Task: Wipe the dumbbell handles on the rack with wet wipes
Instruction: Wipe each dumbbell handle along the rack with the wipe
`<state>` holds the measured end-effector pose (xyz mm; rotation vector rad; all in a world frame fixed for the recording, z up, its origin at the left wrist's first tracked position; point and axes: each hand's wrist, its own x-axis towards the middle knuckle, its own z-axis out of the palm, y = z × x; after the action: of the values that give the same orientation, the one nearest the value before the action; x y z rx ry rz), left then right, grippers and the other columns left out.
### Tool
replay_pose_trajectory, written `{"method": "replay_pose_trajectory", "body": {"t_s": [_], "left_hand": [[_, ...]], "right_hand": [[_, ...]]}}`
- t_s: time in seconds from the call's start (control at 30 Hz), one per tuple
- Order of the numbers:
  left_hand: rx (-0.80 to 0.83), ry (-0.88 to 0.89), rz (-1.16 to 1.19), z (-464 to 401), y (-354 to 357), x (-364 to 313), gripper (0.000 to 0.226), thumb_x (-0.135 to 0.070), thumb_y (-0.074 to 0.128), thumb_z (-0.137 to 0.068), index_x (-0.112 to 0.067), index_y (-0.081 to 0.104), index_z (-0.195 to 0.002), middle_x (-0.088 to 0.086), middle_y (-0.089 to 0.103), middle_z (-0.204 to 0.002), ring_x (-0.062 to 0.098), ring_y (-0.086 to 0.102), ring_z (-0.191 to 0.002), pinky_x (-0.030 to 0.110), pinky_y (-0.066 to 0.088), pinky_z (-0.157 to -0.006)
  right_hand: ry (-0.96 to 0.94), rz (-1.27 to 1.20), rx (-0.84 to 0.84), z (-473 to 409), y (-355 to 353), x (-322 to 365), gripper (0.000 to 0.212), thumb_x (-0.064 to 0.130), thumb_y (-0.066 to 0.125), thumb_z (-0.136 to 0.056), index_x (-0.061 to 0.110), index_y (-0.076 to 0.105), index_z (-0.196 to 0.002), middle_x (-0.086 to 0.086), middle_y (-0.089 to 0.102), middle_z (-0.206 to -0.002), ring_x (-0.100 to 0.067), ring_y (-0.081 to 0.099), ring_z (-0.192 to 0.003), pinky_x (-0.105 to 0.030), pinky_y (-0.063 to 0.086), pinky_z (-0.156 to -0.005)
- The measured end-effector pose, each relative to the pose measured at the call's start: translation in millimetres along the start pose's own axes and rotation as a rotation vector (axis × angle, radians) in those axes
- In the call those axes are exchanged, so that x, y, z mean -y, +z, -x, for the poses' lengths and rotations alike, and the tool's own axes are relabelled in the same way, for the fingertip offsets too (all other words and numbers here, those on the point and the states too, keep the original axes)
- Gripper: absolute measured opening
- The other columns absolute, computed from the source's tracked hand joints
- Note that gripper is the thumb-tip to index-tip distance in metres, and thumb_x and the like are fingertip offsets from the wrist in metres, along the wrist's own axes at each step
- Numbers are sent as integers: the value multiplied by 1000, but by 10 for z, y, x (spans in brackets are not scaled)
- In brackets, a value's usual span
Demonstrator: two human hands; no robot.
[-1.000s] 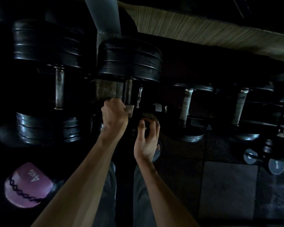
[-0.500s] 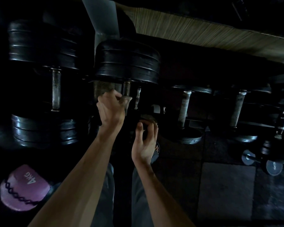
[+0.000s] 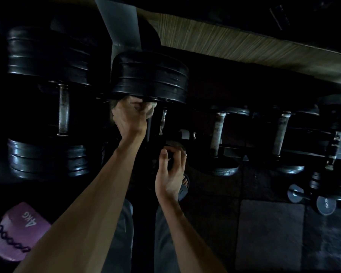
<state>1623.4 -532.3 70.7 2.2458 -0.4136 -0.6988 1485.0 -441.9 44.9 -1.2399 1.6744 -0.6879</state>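
Here, left hand (image 3: 130, 117) grips pale crumpled wipe (image 3: 150, 111) under ribbed black dumbbell (image 3: 149, 75).

Dark metal rack (image 3: 232, 149) spans mid-frame, carrying black plate dumbbells w/ grey steel handles: big one upper left (image 3: 47, 103), another at centre (image 3: 150, 75), smaller pair right (image 3: 217, 138). Dark tiled floor (image 3: 270, 233) lower right; purple 4kg weight (image 3: 18, 231) lower left.
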Motion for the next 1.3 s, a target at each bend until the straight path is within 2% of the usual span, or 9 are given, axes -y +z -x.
{"method": "replay_pose_trajectory", "body": {"t_s": [0.17, 0.27, 0.43, 0.5, 0.6, 0.77, 0.97, 1.13, 1.3], "left_hand": [[-59, 1, 71, 109, -2, 68, 29, -27, 84, -77, -19, 60, -92, -14, 65, -75, -2, 64, -72, 20, 56, -76], [-48, 30, 79, 307, -51, 46, 29, -29, 84, -77, -21, 60, -92, -15, 65, -75, -6, 64, -70, 10, 50, -67], [121, 73, 56, 712, -118, -97, 24, -30, 81, -80, -27, 70, -100, -22, 62, -76, -19, 59, -69, 2, 45, -62], [231, 103, 54, 869, -103, -113, 16, -32, 79, -81, -29, 74, -96, -19, 67, -75, -14, 63, -70, 8, 51, -66], [362, 97, 57, 1054, -54, -106, 11, -36, 78, -82, -27, 75, -88, -11, 71, -74, 0, 68, -69, 28, 61, -70], [498, 76, 3, 1241, -6, -92, 17, -35, 74, -86, -19, 72, -87, -12, 68, -75, -7, 61, -64, 12, 49, -62], [600, 25, 112, 1312, 29, -76, 9, -26, 74, -88, -19, 68, -85, 2, 70, -77, 5, 65, -64, 18, 53, -59], [566, -12, 258, 1386, 65, -61, 5, -18, 74, -88, -19, 69, -88, 5, 73, -85, 11, 73, -78, 27, 58, -74], [524, -91, 345, 1466, 176, -102, 11, -12, 77, -85, -19, 71, -91, 6, 75, -91, 15, 74, -86, 29, 59, -80]], "right_hand": [[77, -11, 126, -20, -84, 69, 43, 67, 50, -89, 32, 63, -111, 16, 51, -127, -9, 52, -120, -35, 50, -97], [127, -48, 184, -125, -247, 130, 34, 46, 64, -94, 31, 61, -125, 14, 56, -128, -3, 55, -119, -20, 48, -90], [160, -183, 349, -395, -689, 407, 50, 18, 65, -98, 19, 49, -145, 11, 63, -120, 12, 63, -104, -12, 52, -84], [157, -202, 463, -491, -869, 515, 46, 15, 63, -99, 19, 51, -143, 13, 69, -111, 12, 65, -100, -14, 53, -84], [185, -210, 544, -553, -1101, 562, 26, 23, 63, -100, 25, 64, -126, 4, 75, -107, -7, 71, -101, -26, 58, -84], [271, -256, 523, -578, -1359, 468, 26, 18, 65, -98, 6, 68, -120, -11, 76, -107, -23, 73, -102, -34, 59, -89], [306, -280, 374, -474, -1447, 461, 20, 11, 66, -96, 1, 70, -113, -14, 76, -101, -17, 75, -89, -23, 58, -73], [292, -258, 306, -423, -1457, 451, 13, 18, 70, -95, 9, 71, -105, -10, 76, -99, -21, 74, -92, -36, 61, -84], [275, -213, 232, -456, -1520, 386, 8, 15, 71, -93, 8, 69, -91, -11, 75, -96, -26, 74, -91, -40, 63, -80]]}}
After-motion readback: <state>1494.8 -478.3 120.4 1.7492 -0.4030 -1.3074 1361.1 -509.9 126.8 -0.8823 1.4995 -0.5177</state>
